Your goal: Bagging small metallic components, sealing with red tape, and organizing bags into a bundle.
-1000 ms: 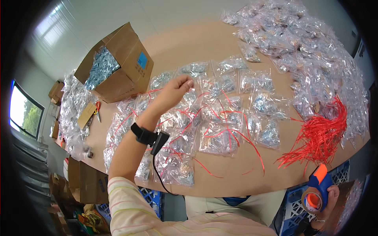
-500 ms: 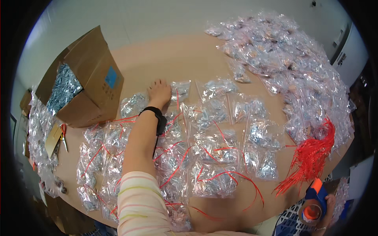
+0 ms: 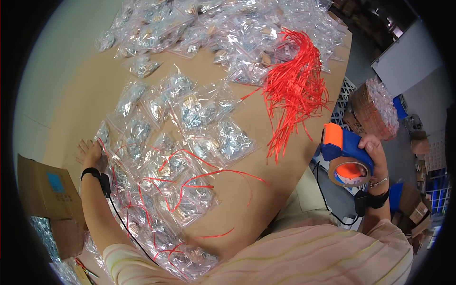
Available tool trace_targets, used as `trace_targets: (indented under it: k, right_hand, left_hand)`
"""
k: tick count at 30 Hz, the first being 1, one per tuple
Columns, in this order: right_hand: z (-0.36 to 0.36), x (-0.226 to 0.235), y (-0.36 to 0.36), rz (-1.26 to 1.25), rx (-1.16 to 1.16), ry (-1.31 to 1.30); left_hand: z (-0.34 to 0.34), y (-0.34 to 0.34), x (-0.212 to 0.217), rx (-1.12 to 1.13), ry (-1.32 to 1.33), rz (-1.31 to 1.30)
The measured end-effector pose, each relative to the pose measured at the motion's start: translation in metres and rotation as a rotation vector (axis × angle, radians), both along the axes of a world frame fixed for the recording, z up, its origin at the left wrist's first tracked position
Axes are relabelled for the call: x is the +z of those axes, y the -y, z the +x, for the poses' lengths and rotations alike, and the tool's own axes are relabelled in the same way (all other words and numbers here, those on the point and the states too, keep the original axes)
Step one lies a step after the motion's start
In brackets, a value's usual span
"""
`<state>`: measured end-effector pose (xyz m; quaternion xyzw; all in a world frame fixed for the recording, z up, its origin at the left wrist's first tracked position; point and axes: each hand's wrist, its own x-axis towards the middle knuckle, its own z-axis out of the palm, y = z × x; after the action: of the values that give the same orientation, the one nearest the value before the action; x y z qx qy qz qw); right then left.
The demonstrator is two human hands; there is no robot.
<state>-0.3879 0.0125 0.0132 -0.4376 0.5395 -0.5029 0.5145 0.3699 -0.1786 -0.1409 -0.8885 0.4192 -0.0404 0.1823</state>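
Note:
My left hand (image 3: 90, 153) lies flat on a clear plastic bag (image 3: 105, 142) of small metal parts at the left of the brown table (image 3: 76, 95); a black wrist strap with a cord sits on that wrist. My right hand (image 3: 374, 153) is off the table's right edge, gripping a blue and orange tape dispenser (image 3: 346, 157) with a brown tape roll. Rows of similar clear bags (image 3: 190, 142) with thin red ties across them cover the table between my hands.
A bundle of red ties (image 3: 294, 90) lies at the table's right side. A big heap of filled bags (image 3: 213, 33) covers the far end. An open cardboard box (image 3: 45, 194) of bags stands at the left. Boxes and crates sit on the floor at right.
The view has swung to the right and tilted. My left hand stays on the bags at the left; the tape dispenser in my right hand is now higher in view.

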Motion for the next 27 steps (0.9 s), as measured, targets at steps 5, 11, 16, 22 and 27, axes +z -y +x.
trace_targets:
  k: [5,11,16,22,27]
  right_hand:
    - [-0.035,-0.005,-0.019,0.006,0.038,0.077]
    - [-0.058,-0.037,-0.025,-0.116,0.097,0.310]
    - [-0.069,-0.060,-0.024,-0.073,0.178,0.401]
    - [-0.087,-0.062,-0.031,0.022,0.258,0.554]
    - [-0.089,-0.086,-0.027,-0.096,0.275,0.590]
  left_hand:
    - [-0.057,-0.003,0.042,0.055,0.074,-0.261]
    - [-0.364,-0.110,0.139,-0.826,-0.802,-0.416]
    - [-0.494,-0.172,0.085,-0.833,-0.907,-0.104]
    - [-0.529,-0.172,0.043,-0.756,-0.760,-0.440]
    - [-0.502,-0.223,0.056,-0.627,-0.816,-0.254]
